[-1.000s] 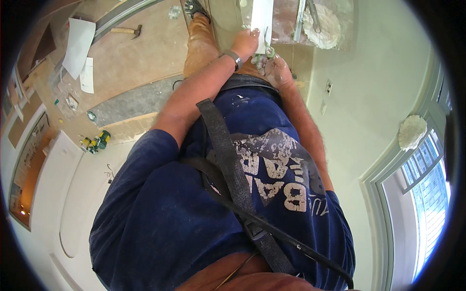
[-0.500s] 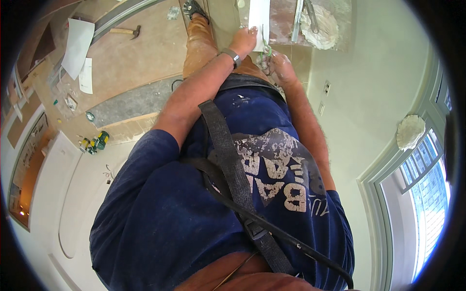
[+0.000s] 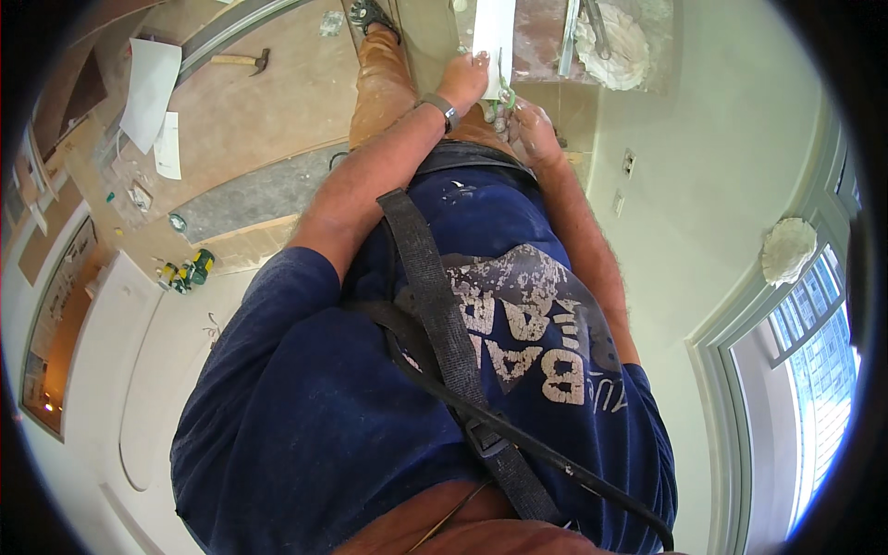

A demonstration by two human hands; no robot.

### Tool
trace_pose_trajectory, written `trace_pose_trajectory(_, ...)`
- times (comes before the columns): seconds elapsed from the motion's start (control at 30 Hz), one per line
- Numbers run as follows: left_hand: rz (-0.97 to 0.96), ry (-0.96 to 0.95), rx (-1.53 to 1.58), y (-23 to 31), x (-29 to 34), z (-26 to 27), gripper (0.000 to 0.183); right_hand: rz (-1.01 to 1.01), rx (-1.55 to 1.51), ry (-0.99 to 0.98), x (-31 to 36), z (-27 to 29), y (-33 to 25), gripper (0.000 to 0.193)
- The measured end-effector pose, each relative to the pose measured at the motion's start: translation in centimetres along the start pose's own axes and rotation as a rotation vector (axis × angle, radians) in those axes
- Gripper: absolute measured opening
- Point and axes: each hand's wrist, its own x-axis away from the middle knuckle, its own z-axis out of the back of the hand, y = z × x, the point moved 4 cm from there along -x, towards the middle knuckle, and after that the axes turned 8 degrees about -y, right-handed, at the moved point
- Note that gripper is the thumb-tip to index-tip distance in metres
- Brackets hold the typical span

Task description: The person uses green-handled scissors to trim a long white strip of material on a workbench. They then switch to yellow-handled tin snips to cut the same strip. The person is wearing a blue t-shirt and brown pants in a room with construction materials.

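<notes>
Across your chest, a black strap [image 3: 428, 277] slants over your dark blue shirt [image 3: 268, 388], which carries a pale print. Past your waist, your hands work close together in front of your tan trousers [image 3: 381, 88]. Your right hand [image 3: 534, 132], dusted white, is closed around the green handles of a pair of scissors [image 3: 508, 95]; their blades lie against the near part of a white strip [image 3: 493, 37], though you cannot tell how wide they stand. Your left hand [image 3: 464, 81], with a grey band [image 3: 441, 111] at the wrist, pinches that strip at its left edge. The strip points away from you and runs out at the top of the view. Just right of it, a white-smeared board [image 3: 535, 57] bears a long metal strip [image 3: 569, 39] and a lumpy white mass [image 3: 620, 57]. Well off to your left, a hammer [image 3: 242, 61] lies near two white sheets [image 3: 148, 97].
</notes>
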Motion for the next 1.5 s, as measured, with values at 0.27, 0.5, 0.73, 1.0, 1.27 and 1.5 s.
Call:
trace_pose_trajectory(0.27,-0.009,-0.014,0.024,-1.2,-0.8,-0.2,0.044,0.066,0.053,-0.008,0.2,-0.4,0.0,0.023)
trace_pose_trajectory(0.5,-0.025,-0.001,-0.055,1.2,0.2,0.6,0.039,0.019,0.01,0.042,0.0,-0.7,0.0,0.025)
trace_pose_trajectory(0.73,-0.047,-0.014,-0.014,0.7,-0.4,-0.1,0.04,0.049,-0.037,0.019,-0.7,0.1,-0.3,0.027)
trace_pose_trajectory(1.0,-0.051,-0.007,0.002,-0.1,-0.8,-0.5,0.039,0.041,0.057,0.023,-0.4,0.3,-0.6,0.026)
trace_pose_trajectory(1.27,-0.028,-0.034,-0.054,0.4,-0.2,0.0,0.043,0.055,0.057,0.016,0.0,-0.4,-0.7,0.024)
trace_pose_trajectory(1.5,-0.018,-0.03,-0.05,-1.5,-1.3,-0.6,0.043,0.117,0.108,-0.012,-0.5,0.9,0.4,0.02)
